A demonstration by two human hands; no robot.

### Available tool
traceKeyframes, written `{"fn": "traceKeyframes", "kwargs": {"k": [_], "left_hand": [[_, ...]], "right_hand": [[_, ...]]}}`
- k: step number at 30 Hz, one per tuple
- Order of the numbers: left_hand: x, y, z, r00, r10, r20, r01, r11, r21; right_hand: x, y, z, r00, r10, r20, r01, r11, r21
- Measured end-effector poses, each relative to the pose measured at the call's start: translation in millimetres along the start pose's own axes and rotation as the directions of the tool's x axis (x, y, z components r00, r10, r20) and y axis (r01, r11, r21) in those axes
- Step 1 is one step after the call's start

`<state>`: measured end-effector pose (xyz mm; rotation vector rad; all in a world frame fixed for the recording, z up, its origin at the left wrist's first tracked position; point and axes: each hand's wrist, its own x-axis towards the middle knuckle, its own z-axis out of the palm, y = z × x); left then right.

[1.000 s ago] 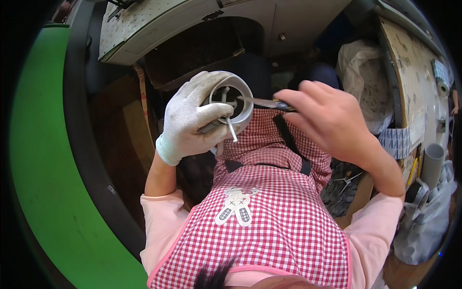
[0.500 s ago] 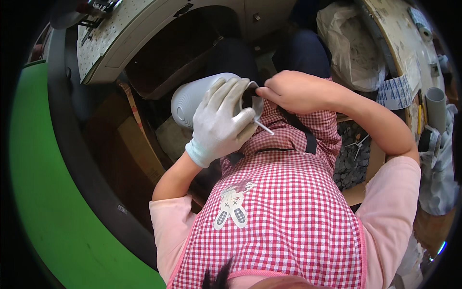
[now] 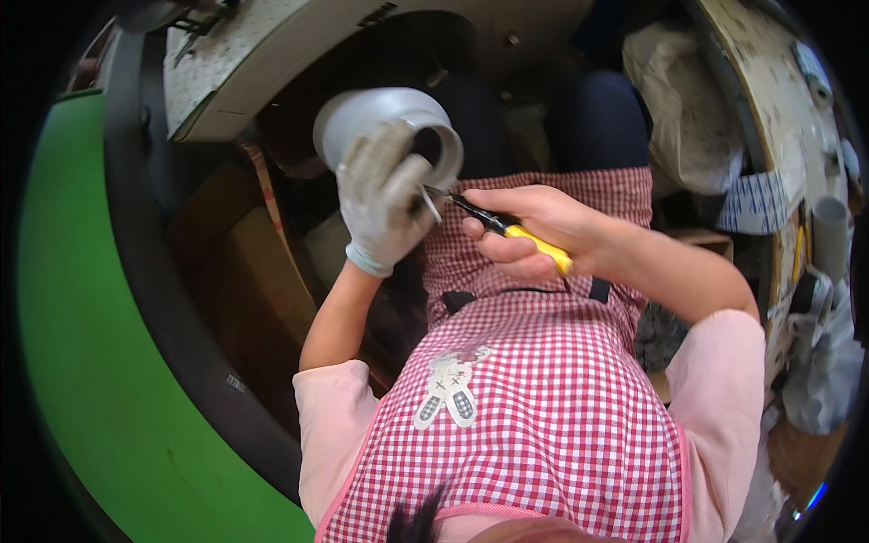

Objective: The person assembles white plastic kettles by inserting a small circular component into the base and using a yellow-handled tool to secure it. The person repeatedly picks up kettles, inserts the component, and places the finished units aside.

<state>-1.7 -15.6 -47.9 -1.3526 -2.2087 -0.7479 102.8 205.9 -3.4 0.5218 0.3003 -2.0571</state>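
Observation:
A pale grey-white plastic container point(image 3: 348, 116) with a round dark opening lies tilted above my lap, its mouth toward me. My left hand point(image 3: 385, 195), in a whitish knit glove, is wrapped on the near side of the container and smeared by motion. From beside its fingers sticks a thin white plastic strip point(image 3: 434, 206). In my bare right hand point(image 3: 534, 226) is a slim knife point(image 3: 485, 214) with a black front and a yellow handle end. Its dark tip points left and meets the strip near the container's rim, or lies just in front of it.
At left a green surface point(image 3: 100, 344) runs along a dark edge. A cardboard box point(image 3: 253, 262) stands beside my left arm. On the right are a plastic bag point(image 3: 679, 109), a worn bench point(image 3: 756, 90), a grey tube point(image 3: 829, 226) and dark pieces below my right arm.
My right hand has moved from the container's rim and now holds the knife. The container has tilted, so more of its mouth shows, and has shifted slightly up and left with my left hand.

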Motion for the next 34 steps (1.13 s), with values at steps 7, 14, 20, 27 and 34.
{"fn": "traceKeyframes", "kwargs": {"k": [7, 14, 20, 27, 34], "left_hand": [[23.9, -56.0, -2.3, 0.960, 0.002, -0.281, 0.010, 0.999, 0.042], [29.7, -35.3, 3.2, 0.927, -0.128, -0.351, 0.135, 0.991, -0.003], [33.0, -30.5, -22.0, 0.888, -0.307, -0.344, 0.280, 0.952, -0.126], [49.4, -3.4, -35.8, 0.690, -0.664, -0.287, 0.477, 0.716, -0.510], [65.5, 19.3, -23.8, 0.798, -0.556, -0.233, 0.512, 0.829, -0.227]], "right_hand": [[-161.4, -66.1, -72.8, 0.382, -0.913, -0.140, 0.584, 0.356, -0.729], [-441.8, -144.8, -274.1, -0.095, -0.972, 0.213, -0.995, 0.085, -0.055], [-355.7, -138.5, -266.9, -0.188, -0.709, 0.679, -0.981, 0.107, -0.160], [-213.0, -91.5, -319.7, -0.134, -0.949, -0.284, -0.913, 0.230, -0.337], [-203.8, -100.1, -411.0, -0.014, -1.000, -0.004, -0.898, 0.014, -0.439]]}}
